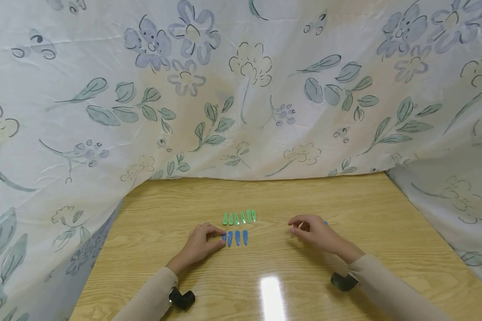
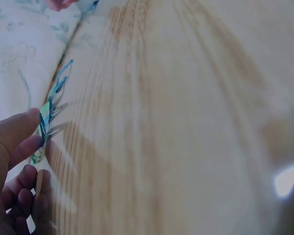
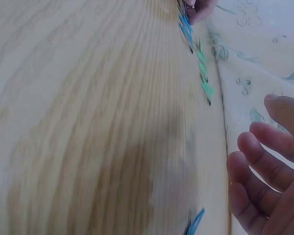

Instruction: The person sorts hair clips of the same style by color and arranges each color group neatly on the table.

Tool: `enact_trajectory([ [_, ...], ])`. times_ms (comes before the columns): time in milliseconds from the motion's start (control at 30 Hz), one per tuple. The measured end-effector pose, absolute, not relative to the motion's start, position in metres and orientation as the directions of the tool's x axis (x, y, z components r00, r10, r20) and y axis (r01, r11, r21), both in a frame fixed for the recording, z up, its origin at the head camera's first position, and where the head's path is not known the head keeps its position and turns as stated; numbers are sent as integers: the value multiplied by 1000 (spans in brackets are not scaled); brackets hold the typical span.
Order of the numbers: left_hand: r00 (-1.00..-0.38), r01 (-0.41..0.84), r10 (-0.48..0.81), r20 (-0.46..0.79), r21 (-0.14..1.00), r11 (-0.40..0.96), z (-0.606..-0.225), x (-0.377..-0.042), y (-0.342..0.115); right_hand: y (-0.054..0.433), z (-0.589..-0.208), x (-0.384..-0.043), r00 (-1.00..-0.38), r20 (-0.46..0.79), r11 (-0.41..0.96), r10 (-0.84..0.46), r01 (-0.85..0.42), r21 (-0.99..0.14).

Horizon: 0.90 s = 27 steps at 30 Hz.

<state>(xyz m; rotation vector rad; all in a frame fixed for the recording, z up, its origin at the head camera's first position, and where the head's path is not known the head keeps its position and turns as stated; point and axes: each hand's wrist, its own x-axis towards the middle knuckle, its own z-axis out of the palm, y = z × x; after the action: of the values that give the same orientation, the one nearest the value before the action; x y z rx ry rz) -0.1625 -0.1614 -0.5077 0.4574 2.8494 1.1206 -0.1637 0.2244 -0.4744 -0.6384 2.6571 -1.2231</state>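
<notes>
My left hand (image 1: 204,240) pinches a blue snap hair clip (image 1: 224,237) between thumb and forefinger at the left end of a short row. To its right, three more blue hair clips (image 1: 237,238) lie upright side by side. Just beyond them runs a row of several green hair clips (image 1: 236,218). My right hand (image 1: 311,231) hovers over the table on the right, its fingers loosely bent with nothing between them. Partly hidden behind that hand is another blue clip (image 1: 326,222), also visible as a blue clip (image 3: 195,223) low in the right wrist view.
A wood-grain table (image 1: 176,196) carries everything. Floral cloth (image 1: 241,133) hangs along its back and both sides. Black wrist cameras (image 1: 182,298) sit on both sleeves, and a bright reflection shows on the table near the front.
</notes>
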Motion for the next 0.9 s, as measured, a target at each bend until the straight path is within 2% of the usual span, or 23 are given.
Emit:
enact_trajectory([
  [267,-952,265,297,70,674,689,-508,-163,-162,241,-475,-166,-916,22,610,-401,-285,-739],
  [567,-955,252,290,58,671,697,-508,-162,-162,262,-478,-166,-926,62,633,-371,-302,-713],
  [900,-955,251,290,58,677,692,-508,-161,-163,281,-481,-167,-906,57,603,-419,-325,-729],
])
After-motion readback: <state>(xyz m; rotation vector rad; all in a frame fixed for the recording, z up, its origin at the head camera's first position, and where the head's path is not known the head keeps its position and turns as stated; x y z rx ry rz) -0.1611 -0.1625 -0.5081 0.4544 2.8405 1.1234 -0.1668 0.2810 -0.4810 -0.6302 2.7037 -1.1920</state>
